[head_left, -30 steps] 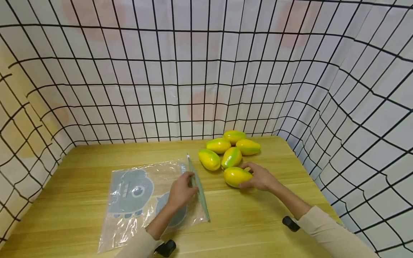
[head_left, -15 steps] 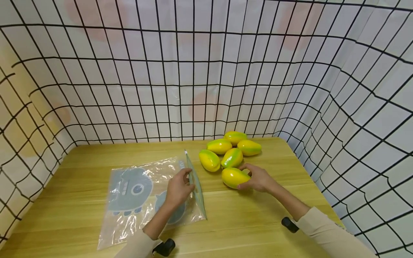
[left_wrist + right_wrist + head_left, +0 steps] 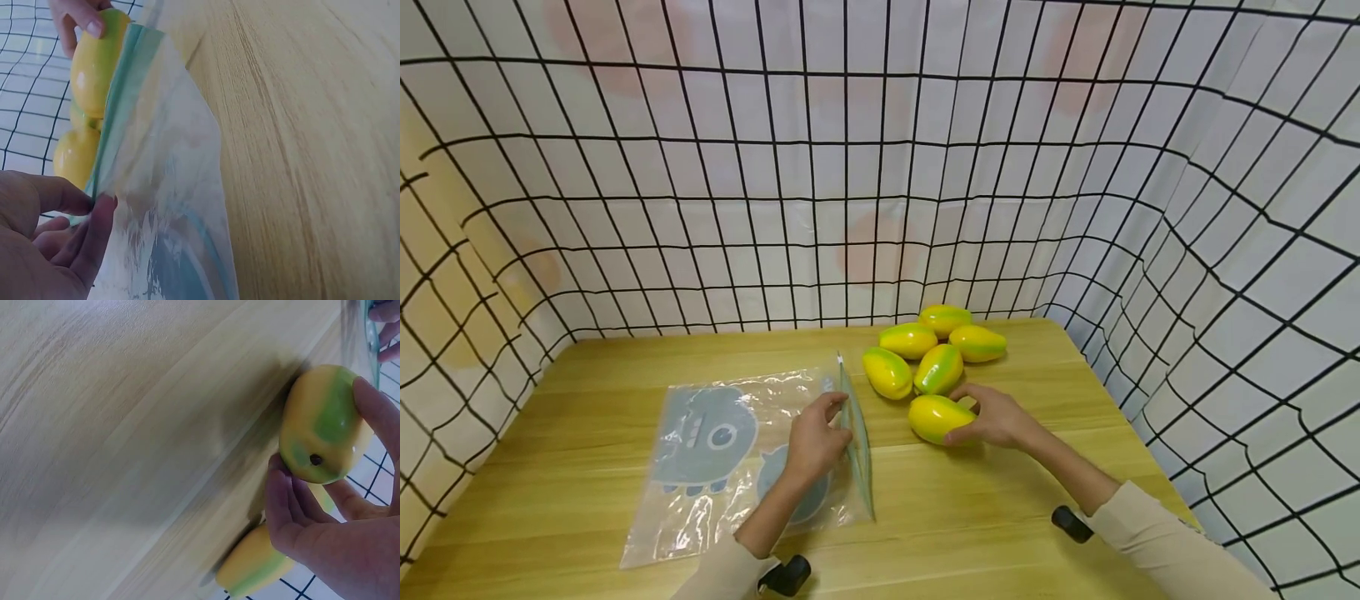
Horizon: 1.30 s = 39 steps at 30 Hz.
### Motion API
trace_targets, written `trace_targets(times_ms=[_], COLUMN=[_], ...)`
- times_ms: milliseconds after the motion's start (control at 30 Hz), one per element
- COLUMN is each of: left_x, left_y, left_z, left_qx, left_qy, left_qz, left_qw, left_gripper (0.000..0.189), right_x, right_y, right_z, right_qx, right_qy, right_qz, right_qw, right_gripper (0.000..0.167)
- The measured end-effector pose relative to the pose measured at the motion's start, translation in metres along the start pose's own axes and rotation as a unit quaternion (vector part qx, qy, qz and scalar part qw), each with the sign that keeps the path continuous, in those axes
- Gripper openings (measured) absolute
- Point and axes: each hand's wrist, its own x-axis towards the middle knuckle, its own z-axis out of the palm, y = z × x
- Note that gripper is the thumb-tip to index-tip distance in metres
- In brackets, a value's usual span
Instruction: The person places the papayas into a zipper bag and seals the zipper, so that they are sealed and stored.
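Pale wood-grain worktop (image 3: pixel 970 550) is seen from above. Nearest, beige sleeves (image 3: pixel 1157 533) are seen, w/ a black wrist cam (image 3: pixel 790 575) worn on each arm. L of centre, a clear plastic zip bag (image 3: pixel 741 467) w/ blue-grey monster prints (image 3: pixel 703 446) is laid flat; its green zip strip (image 3: pixel 134 62) is pinched btwn thumb and fingers of the left grip (image 3: pixel 818 437), and the mouth seems only slightly parted. Just R of it, a yellow-green mango (image 3: pixel 934 419) is held at its stem end by the right grip (image 3: pixel 997 418); whether it's lifted off the worktop can't be told. Beyond, loose mangoes (image 3: pixel 908 340) are bunched near the back edge.

Risks, as judged: bag could be dragged or creased, being thin and apparently steadied at the strip only. Mouth could be snagged or flattened if the strip is bumped by the mango, the gap being narrow. Mango could be dropped or rolled away, its skin being glossy and just one end being held. Loose mangoes could be set rolling if knocked by the R knuckles, which are v. near.

Count: sleeves 2; wrist cams 2; bag 1; prints 2; strip 1; mangoes 6 (1 held, 5 loose); black-gridded white backdrop (image 3: pixel 865 175) 1.
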Motion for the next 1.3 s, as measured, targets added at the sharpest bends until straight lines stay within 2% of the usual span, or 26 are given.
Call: trace_targets(times_ms=[300,500,667,800,933,1100,1300], left_x=[0.001,0.000,-0.001,0.000,0.001,0.002,0.003], left_y=[-0.001,-0.003,-0.004,-0.004,-0.004,-0.005,-0.003], left_z=[0.002,0.003,0.003,0.004,0.003,0.001,-0.002], left_qx=[-0.043,-0.022,-0.033,-0.033,-0.010,0.008,-0.004], left_qy=[-0.011,0.010,0.013,0.020,0.033,0.037,0.040], left_qz=[-0.018,-0.007,-0.017,-0.015,-0.016,-0.028,-0.049], left_qw=[0.9989,0.9997,0.9992,0.9992,0.9993,0.9989,0.9980], left_gripper=[0.067,0.056,0.046,0.041,0.041,0.040,0.039], right_x=[-0.002,-0.001,0.001,0.003,0.003,0.003,0.005], right_y=[-0.011,-0.019,-0.025,-0.031,-0.035,-0.038,-0.043], right_z=[0.002,0.001,0.002,0.004,0.005,0.006,0.008], right_qx=[0.013,0.037,0.045,0.048,0.045,0.043,0.042], right_qy=[-0.007,-0.019,-0.024,-0.026,-0.023,-0.017,-0.017], right_qz=[0.000,0.009,0.016,0.008,-0.001,-0.002,-0.003], right_qw=[0.9999,0.9991,0.9985,0.9985,0.9987,0.9990,0.9990], right_gripper=[0.066,0.070,0.075,0.073,0.070,0.069,0.071])
